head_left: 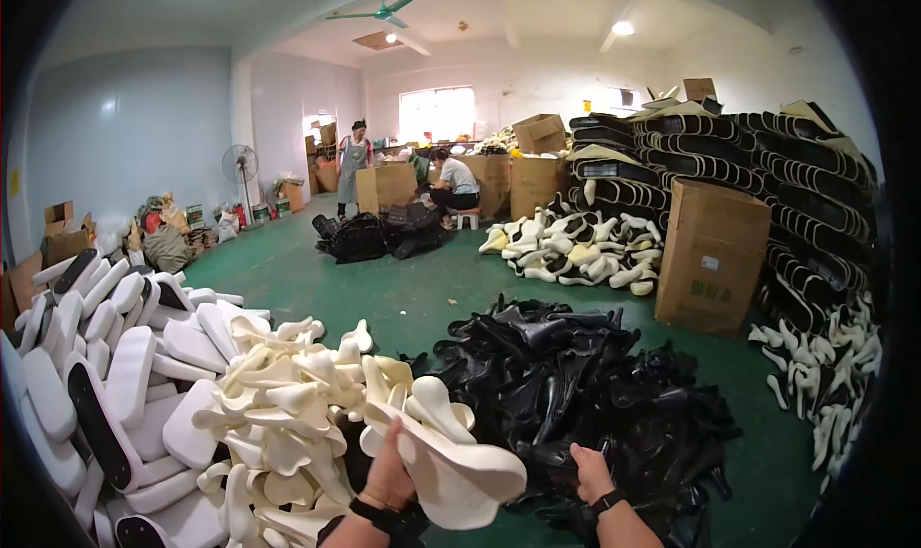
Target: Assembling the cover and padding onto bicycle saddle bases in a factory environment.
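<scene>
My left hand [389, 468] is closed on the edge of a cream foam bicycle saddle pad [462, 481], which it holds tilted in front of me. Other cream saddle pads [288, 404] lie heaped beside and behind that hand. My right hand [591, 473] has its fingers closed on a black saddle shell [549, 460], at the near edge of a large pile of black shells [561, 366]. Part of the gripped shell blends into the dark pile. A gap separates the held pad from the shell.
White padded cushions [125, 375] are piled at the left. A tall cardboard box [712, 258] stands at the right before stacked black-and-cream parts [715, 154]. More saddle pads [580, 249] lie farther back. Two people [355, 167] work at the back, one seated on a white stool [467, 218].
</scene>
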Demonstrator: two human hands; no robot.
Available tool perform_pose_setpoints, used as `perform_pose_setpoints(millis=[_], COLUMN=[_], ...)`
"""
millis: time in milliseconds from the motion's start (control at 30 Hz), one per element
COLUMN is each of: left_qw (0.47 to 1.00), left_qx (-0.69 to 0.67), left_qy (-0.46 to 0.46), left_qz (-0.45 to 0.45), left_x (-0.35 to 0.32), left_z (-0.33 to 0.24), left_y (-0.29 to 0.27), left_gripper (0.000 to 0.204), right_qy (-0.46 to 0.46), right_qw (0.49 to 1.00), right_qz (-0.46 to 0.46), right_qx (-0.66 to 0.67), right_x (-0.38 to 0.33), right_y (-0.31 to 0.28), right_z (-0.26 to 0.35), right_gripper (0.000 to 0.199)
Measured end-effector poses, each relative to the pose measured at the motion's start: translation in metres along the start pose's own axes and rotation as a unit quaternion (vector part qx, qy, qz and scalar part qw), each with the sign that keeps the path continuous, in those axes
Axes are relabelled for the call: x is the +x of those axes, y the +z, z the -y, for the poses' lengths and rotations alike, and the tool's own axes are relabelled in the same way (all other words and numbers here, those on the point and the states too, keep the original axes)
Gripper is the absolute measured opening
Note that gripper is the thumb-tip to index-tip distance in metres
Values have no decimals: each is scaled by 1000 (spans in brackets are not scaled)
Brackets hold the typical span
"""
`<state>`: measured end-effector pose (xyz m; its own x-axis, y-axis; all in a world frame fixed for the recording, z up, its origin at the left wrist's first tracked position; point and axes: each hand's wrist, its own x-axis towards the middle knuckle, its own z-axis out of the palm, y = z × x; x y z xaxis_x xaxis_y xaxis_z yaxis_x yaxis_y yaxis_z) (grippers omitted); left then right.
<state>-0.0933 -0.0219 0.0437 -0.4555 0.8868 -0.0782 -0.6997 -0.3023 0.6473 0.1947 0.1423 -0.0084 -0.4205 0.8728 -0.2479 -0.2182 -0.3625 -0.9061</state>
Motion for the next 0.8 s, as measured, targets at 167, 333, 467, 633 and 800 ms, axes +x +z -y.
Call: perform_pose_setpoints(millis=[167, 333, 467, 633, 800], left_qw=[988, 962, 963, 959, 968], left_qx=[-2, 94, 113, 107, 103], left_qy=[-147, -164, -169, -195, -174], left_qz=[41, 195, 179, 176, 147], left_x=[-13, -14, -6, 0, -14], left_z=[50, 59, 87, 97, 84], left_y=[-8, 20, 19, 11, 31], left_gripper=[56, 74, 88, 93, 91], right_qy=[9, -18, -42, -78, -103], right_qw=[996, 995, 997, 996, 991], right_qz=[25, 8, -42, -39, -18], right_qx=[90, 102, 41, 22, 79], right_x=[-10, 3, 20, 20, 20], right_y=[10, 16, 11, 15, 14], right_z=[19, 2, -31, -39, -39], right_gripper=[29, 22, 18, 21, 26])
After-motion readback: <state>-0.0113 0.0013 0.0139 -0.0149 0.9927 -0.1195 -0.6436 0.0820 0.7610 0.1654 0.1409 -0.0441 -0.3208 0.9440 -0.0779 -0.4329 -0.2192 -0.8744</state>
